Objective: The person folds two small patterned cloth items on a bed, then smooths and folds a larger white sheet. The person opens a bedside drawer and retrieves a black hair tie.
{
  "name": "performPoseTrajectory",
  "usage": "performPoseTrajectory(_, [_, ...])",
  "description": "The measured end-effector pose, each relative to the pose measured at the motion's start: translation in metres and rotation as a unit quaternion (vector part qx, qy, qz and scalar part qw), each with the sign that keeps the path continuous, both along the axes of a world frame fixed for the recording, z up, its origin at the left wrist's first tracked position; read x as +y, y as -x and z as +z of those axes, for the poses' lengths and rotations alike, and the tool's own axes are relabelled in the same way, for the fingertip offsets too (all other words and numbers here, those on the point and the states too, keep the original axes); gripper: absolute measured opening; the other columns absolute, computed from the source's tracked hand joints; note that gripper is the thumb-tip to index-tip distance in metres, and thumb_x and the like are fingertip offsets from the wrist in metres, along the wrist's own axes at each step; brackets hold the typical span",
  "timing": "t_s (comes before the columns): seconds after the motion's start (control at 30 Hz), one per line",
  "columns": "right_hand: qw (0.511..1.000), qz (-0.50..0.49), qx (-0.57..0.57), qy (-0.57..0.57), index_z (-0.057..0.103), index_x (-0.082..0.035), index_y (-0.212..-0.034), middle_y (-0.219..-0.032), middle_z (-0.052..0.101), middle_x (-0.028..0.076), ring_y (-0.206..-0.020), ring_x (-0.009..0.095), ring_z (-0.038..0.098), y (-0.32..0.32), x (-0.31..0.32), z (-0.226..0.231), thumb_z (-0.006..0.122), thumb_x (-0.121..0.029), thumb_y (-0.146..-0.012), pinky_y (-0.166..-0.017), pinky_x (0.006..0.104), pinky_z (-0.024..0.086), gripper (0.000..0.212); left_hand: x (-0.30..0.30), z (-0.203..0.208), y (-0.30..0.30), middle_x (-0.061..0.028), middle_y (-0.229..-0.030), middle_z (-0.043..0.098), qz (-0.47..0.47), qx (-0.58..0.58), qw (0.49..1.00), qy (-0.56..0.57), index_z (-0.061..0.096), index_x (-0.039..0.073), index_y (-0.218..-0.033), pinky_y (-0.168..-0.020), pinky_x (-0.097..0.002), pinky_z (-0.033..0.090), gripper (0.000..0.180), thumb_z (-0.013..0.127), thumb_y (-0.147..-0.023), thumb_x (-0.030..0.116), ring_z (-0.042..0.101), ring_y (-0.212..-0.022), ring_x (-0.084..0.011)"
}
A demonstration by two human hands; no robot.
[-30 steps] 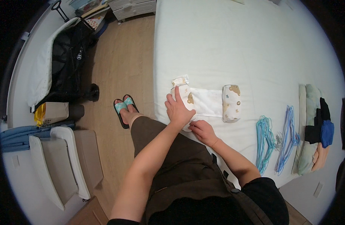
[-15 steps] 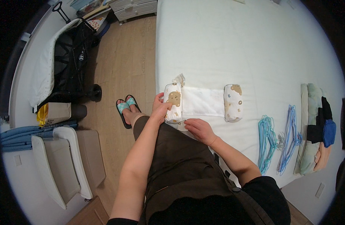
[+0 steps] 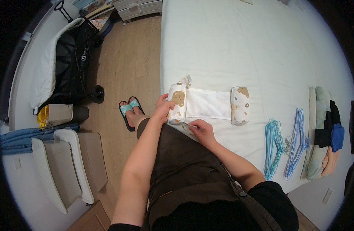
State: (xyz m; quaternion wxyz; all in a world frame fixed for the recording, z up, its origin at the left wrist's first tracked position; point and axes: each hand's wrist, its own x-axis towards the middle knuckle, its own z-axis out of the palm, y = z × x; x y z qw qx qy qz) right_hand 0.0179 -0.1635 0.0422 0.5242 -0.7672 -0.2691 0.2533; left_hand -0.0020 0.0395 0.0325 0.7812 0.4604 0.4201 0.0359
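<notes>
On the bed in front of me lies a baby pillow made of two bear-print bolsters joined by a flat white panel [image 3: 208, 104]. My left hand [image 3: 162, 109] is closed round the left bolster [image 3: 177, 109] from its outer side, with the thumb on top. A crumpled piece of fabric [image 3: 186, 80] sticks out at that bolster's far end. At its near end my right hand [image 3: 203, 131] pinches a bit of light cloth between thumb and fingers. The right bolster [image 3: 239, 106] lies untouched at the panel's other side.
Teal hangers [image 3: 274, 148] and blue hangers [image 3: 295, 144] lie right on the white bed [image 3: 223, 46], beside rolled clothes [image 3: 322, 133]. Left on the wooden floor [image 3: 121, 61] stand a black folding wagon [image 3: 73, 61] and a beige plastic bin [image 3: 90, 165]. A drawer unit [image 3: 138, 9] stands at the back.
My right hand has turned and closed its fingers into a pinch on the cloth at the left bolster's near end. My left hand keeps its hold, shifted slightly.
</notes>
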Motion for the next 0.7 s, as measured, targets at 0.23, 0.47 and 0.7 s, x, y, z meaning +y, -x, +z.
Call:
performPoseTrajectory(0.23, [0.905, 0.099, -0.392, -0.129, 0.061, -0.009, -0.08, -0.078, 0.056, 0.003, -0.069, 0.022, 0.055, -0.009, 0.003, 0.003, 0.061, 0.004, -0.06, -0.059, 0.0319, 0.044, 0.024, 0.01, -0.009, 0.012, -0.0145, -0.092, 0.051, 0.0, -0.048, 0.995, 0.087, 0.034, -0.003, -0.121, -0.067, -0.0303, 0.048, 0.069, 0.046, -0.053, -0.007, 0.054, -0.081, -0.0236])
performPoseTrajectory(0.47, [0.947, -0.011, -0.319, -0.045, 0.057, -0.008, -0.078, -0.081, 0.054, 0.006, -0.071, 0.022, 0.055, -0.014, 0.014, 0.0, 0.059, 0.001, -0.068, -0.057, 0.0295, 0.045, 0.014, 0.009, -0.006, 0.012, -0.0163, -0.096, 0.051, -0.006, -0.045, 0.995, 0.087, 0.034, -0.002, -0.121, -0.07, -0.0332, 0.05, 0.069, 0.045, -0.053, -0.008, 0.055, -0.086, -0.0265])
performPoseTrajectory(0.7, [0.968, -0.187, 0.062, -0.155, 0.054, 0.0, -0.086, -0.09, 0.057, 0.007, -0.076, 0.014, 0.057, -0.004, 0.04, -0.013, 0.055, 0.005, -0.076, -0.065, 0.0235, 0.046, 0.011, 0.006, -0.008, 0.014, -0.0175, -0.098, 0.051, 0.024, -0.057, 0.994, 0.092, 0.035, -0.003, -0.12, -0.07, -0.0356, 0.051, 0.069, 0.045, -0.052, -0.009, 0.056, -0.086, -0.0281])
